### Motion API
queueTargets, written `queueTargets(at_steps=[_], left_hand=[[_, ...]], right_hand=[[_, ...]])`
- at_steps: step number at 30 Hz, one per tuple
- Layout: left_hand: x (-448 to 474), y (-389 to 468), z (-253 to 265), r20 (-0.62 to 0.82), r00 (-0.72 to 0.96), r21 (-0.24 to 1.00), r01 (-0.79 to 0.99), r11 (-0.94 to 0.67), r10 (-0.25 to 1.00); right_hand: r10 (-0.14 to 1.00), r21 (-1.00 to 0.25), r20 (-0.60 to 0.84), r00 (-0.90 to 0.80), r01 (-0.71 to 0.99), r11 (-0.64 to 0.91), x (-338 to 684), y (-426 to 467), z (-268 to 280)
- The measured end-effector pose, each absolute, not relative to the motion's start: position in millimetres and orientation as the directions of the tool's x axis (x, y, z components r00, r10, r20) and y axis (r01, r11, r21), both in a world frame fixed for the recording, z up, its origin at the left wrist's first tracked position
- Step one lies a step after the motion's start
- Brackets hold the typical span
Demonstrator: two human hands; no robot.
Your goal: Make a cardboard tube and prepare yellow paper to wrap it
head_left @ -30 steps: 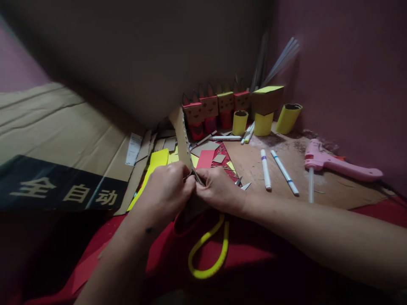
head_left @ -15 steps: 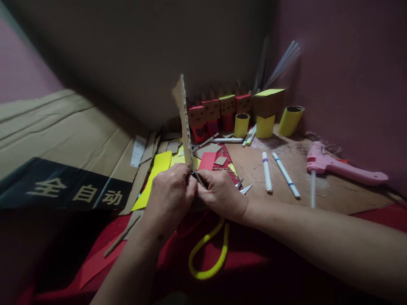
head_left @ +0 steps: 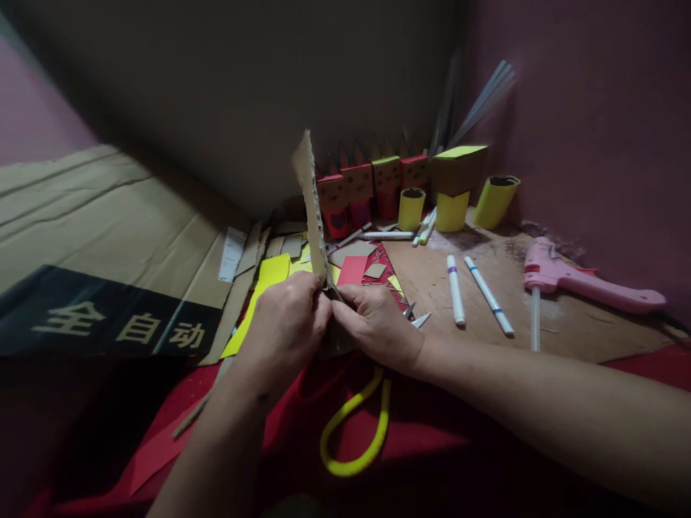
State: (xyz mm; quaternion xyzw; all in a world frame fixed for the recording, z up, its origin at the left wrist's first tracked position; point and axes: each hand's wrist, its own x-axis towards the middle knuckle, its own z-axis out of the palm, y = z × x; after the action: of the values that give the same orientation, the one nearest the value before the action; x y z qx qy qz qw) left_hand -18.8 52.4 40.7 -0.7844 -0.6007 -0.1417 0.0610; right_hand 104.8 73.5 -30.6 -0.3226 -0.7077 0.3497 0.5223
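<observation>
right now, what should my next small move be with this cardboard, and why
Perhaps ease the right hand slightly away from the left hand: both are bunched close at the lower end of the cardboard, hiding part of it, while its upper part stands free.

A flat, tan-brown corrugated cardboard piece (head_left: pixel 312 216) stands nearly upright just left of the frame's centre, its top leaning slightly left. It is seen almost edge-on: the cut edge on its right looks rough and pale, with dark fluting showing, and the top narrows to a point. Its lower end is pinched between the left hand (head_left: pixel 291 313) and right hand (head_left: pixel 378 327) at mid-frame, largely hidden there.
</observation>
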Motion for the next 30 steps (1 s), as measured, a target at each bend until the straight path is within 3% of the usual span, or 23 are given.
queueTargets(at_steps=[10,17,23,30], left_hand=[[-7,51,38,0.322,0.231,-0.094,0.973,-0.212,0.918],[-16,55,34,0.387,0.262,0.026,0.955,-0.294,0.884],[-14,53,25,0.442,0.246,0.097,0.943,-0.318,0.863],[-12,50,15,0.495,0.315,0.026,0.926,-0.376,0.810]], right_hand=[[0.782,-0.770,0.576,-0.237,0.163,0.617,103,73,-32],[0.875,-0.909,0.403,-0.269,-0.009,0.417,103,76,-28],[0.912,-0.953,0.209,-0.354,-0.282,0.109,104,83,-26],[0.930,-0.967,0.215,-0.299,-0.200,0.159,105,89,-29]])
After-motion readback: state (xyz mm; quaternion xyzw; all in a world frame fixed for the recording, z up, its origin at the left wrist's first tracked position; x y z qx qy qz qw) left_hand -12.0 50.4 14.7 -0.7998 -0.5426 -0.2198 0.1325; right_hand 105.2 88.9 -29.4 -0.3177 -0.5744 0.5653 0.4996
